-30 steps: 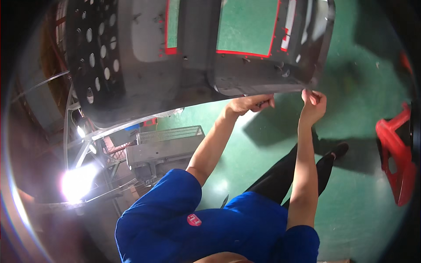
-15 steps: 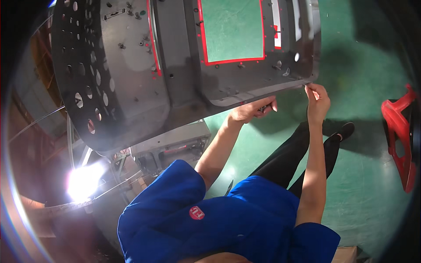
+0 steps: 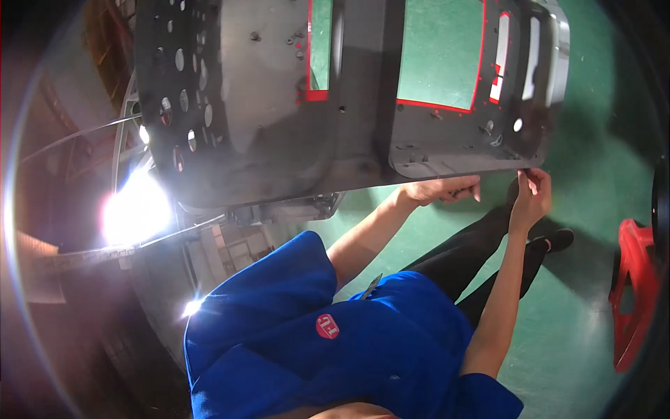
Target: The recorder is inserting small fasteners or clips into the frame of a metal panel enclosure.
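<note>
A large dark grey metal panel point(image 3: 363, 140) with rounded corners fills the upper middle. It has round holes, studs and rectangular openings edged in red. Below its lower edge is my left hand point(image 3: 444, 189), its fingers curled in; what they hold, if anything, is hidden. My right hand point(image 3: 532, 199) is at the panel's lower right corner. Its thumb and fingers are pinched together against the edge, and I cannot make out anything between them.
A red, frame-like object point(image 3: 631, 300) stands on the green floor point(image 3: 558, 328) at the right. Left of my blue sleeve a bright lamp point(image 3: 139, 209) glares. A grey metal unit point(image 3: 300, 208) sits partly hidden behind the panel's lower edge.
The panel and both hands appear further right and slightly lower in the view, and the red object also sits lower. The right hand remains pinched at the panel's corner.
</note>
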Action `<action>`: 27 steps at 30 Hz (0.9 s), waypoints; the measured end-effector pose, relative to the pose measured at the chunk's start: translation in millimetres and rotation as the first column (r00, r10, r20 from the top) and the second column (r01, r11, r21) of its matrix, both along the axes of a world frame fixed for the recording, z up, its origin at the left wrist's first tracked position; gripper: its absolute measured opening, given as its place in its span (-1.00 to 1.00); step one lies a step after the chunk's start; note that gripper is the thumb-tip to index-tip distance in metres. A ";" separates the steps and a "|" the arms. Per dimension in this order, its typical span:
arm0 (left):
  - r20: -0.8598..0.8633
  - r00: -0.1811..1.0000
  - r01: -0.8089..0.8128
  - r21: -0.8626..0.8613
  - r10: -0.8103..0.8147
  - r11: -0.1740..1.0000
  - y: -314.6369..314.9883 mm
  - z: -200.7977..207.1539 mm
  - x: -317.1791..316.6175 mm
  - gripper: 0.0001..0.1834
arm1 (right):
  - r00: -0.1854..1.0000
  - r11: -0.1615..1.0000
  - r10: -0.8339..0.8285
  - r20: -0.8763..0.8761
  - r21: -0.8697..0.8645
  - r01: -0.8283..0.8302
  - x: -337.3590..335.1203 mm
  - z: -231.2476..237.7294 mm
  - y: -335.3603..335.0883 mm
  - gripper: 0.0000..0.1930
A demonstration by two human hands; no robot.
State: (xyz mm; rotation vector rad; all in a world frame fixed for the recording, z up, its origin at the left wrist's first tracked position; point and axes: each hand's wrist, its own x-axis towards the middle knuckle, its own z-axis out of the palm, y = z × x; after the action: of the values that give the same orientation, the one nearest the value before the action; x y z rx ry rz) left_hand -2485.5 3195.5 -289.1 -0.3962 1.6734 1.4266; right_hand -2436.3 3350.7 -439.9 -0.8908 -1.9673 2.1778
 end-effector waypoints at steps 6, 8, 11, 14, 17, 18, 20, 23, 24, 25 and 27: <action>0.050 0.999 0.016 -0.016 -0.015 1.000 1.0 10.5 6.4 -0.71 | 0.998 0.994 0.058 -0.027 -0.096 -0.061 8.6 6.0 3.1 -0.83; -0.093 0.988 0.120 -0.045 -0.123 0.992 -8.2 -15.1 18.1 -0.71 | 0.989 0.994 0.085 0.121 -0.086 -0.075 9.1 15.4 11.3 -0.83; -0.070 0.974 0.206 -0.128 -0.217 0.970 -8.5 -4.1 13.3 -0.68 | 0.979 0.979 0.203 -0.003 -0.015 -0.203 12.6 30.1 18.7 -0.87; -0.020 0.939 0.336 -0.179 -0.344 0.925 -10.9 -12.5 6.5 -0.67 | 0.847 0.857 0.515 -0.135 0.076 -0.509 -4.6 90.2 18.0 -0.87; -0.168 0.913 0.345 -0.164 -0.371 0.924 -5.0 -15.7 15.8 -0.64 | 0.702 0.690 0.710 -0.060 0.259 -0.676 -9.4 117.3 13.7 -0.81; -0.194 0.911 0.339 -0.147 -0.363 0.929 -1.9 -10.4 11.4 -0.65 | 0.669 0.632 0.743 -0.005 0.331 -0.700 -12.9 122.1 15.3 -0.80; -0.251 0.889 0.349 -0.167 -0.383 0.922 -1.6 -53.5 46.0 -0.69 | 0.656 0.659 0.748 -0.101 0.241 -0.713 1.5 104.2 23.5 -0.80; -0.288 0.874 0.344 -0.202 -0.392 0.917 20.1 -49.0 57.4 -0.75 | 0.653 0.658 0.752 -0.089 0.056 -0.751 3.1 96.7 32.2 -0.82; -0.333 0.842 0.372 -0.211 -0.424 0.904 25.6 -52.9 55.3 -0.73 | 0.642 0.648 0.761 -0.089 0.071 -0.758 -0.9 96.2 36.8 -0.82; -0.346 0.869 0.316 -0.160 -0.353 0.935 31.8 -50.0 54.7 -0.70 | 0.615 0.613 0.789 0.003 0.074 -0.787 -8.3 110.2 40.6 -0.83; -0.395 0.887 0.218 -0.098 -0.239 0.971 40.1 -43.2 50.7 -0.65 | 0.518 0.506 0.853 0.061 0.142 -0.851 -25.7 128.2 46.4 -0.83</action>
State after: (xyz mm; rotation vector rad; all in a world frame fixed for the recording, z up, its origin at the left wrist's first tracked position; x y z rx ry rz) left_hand -2434.8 3235.6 -332.2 0.0826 2.0133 1.3508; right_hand -2462.0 3397.1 -311.7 0.2788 -2.9303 2.2844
